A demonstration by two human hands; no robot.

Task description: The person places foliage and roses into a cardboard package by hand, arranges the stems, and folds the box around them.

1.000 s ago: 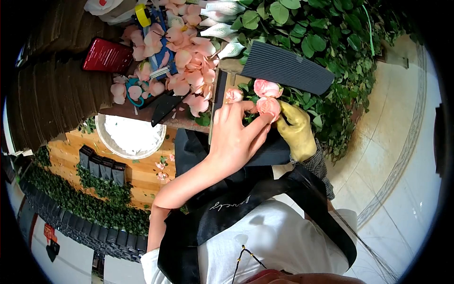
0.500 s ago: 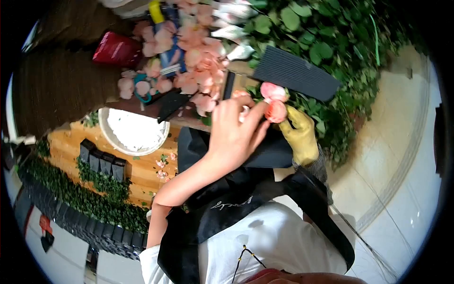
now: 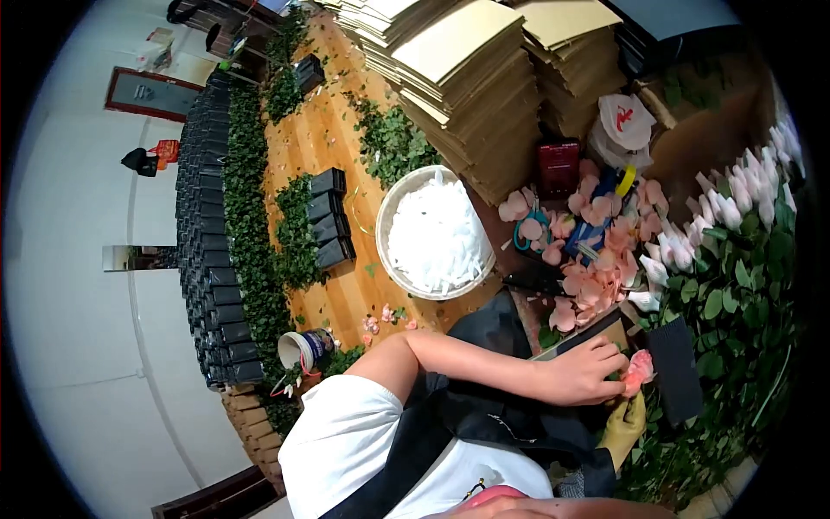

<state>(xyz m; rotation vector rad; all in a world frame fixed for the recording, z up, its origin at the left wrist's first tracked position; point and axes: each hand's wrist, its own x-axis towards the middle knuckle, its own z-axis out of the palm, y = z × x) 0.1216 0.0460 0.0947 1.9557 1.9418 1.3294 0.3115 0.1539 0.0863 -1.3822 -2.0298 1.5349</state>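
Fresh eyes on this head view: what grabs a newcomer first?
Likely the round tub full of bright white pieces, mid-picture against the wooden floor. Next, pink petals strewn to its right, then, lower right, a pink rose in the yellow-gloved right hand with the bare left hand at its side.

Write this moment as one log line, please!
right hand: yellow-gloved, holding pink rose | left hand: bare, fingers at pink rose's edge | nearby: loose pink petals, dark pad
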